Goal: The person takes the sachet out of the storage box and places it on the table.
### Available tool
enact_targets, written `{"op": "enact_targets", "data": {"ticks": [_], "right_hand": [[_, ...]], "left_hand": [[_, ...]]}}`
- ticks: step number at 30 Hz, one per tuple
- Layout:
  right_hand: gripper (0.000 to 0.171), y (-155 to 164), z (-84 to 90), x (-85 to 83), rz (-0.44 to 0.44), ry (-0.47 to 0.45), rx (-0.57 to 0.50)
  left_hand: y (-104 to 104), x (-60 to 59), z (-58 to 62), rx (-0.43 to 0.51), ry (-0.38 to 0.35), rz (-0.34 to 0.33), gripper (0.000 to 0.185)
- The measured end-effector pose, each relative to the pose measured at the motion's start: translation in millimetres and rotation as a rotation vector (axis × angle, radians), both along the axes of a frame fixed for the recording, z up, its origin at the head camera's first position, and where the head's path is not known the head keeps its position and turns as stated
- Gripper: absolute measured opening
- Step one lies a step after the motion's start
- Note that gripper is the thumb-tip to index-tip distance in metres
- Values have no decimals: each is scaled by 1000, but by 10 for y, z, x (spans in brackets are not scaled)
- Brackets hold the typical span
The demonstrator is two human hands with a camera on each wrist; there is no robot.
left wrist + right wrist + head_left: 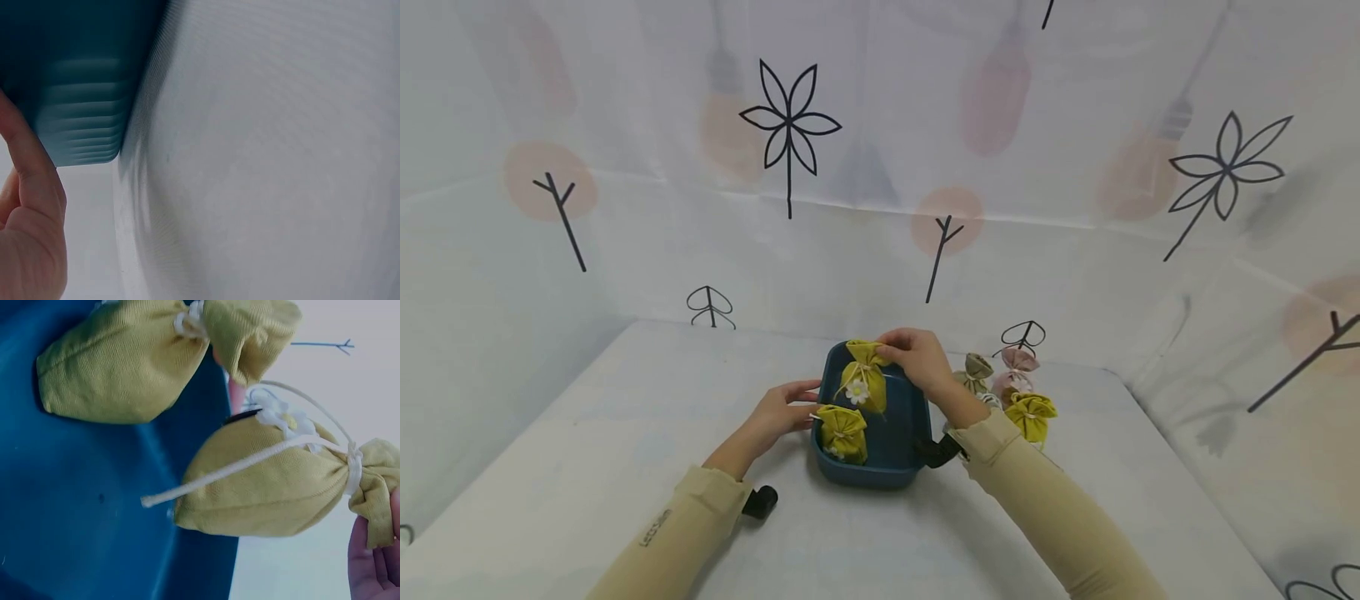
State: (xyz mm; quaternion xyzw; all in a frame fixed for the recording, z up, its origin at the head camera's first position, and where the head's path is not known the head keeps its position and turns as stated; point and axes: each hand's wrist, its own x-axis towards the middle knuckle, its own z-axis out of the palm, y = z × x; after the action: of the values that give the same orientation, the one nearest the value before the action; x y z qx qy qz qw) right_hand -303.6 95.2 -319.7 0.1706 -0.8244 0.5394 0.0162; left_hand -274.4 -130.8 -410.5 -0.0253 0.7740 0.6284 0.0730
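Note:
A blue plastic basin (868, 477) stands on the white table. My right hand (921, 362) pinches the gathered top of a yellow drawstring pouch (871, 390) with a white fabric flower, above the basin's far part. In the right wrist view this pouch (269, 487) hangs by the basin wall, its white cord dangling. A second yellow pouch (842, 435) sits inside the basin at the near left. My left hand (780, 410) rests against the basin's left side, fingers extended. The left wrist view shows its fingers (31, 147) along the ribbed outer wall (81, 119).
Right of the basin, partly behind my right forearm, stand several more pouches: an olive one (977, 371), a pink one (1018, 367) and a yellow one (1032, 417). A white patterned cloth (850, 258) hangs behind the table (647, 417).

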Motion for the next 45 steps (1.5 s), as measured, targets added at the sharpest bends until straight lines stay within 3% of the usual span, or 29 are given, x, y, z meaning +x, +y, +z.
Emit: {"op": "enact_targets", "data": {"ticks": [11,24,35,45], "right_hand": [[16,63,70,154,-87,43,-69],[13,214,132,440,-104,65,-155],[14,404,80,641,-157,76,-105],[12,585,-1,855,-180,125,-171]], "left_hand": [[4,3,-7,-2,4,5,48],[-15,20,-34,-8,10,4,47],[-6,32,-19,-20,16,-3,48],[-1,9,-26,-20,23,-8,48]]}}
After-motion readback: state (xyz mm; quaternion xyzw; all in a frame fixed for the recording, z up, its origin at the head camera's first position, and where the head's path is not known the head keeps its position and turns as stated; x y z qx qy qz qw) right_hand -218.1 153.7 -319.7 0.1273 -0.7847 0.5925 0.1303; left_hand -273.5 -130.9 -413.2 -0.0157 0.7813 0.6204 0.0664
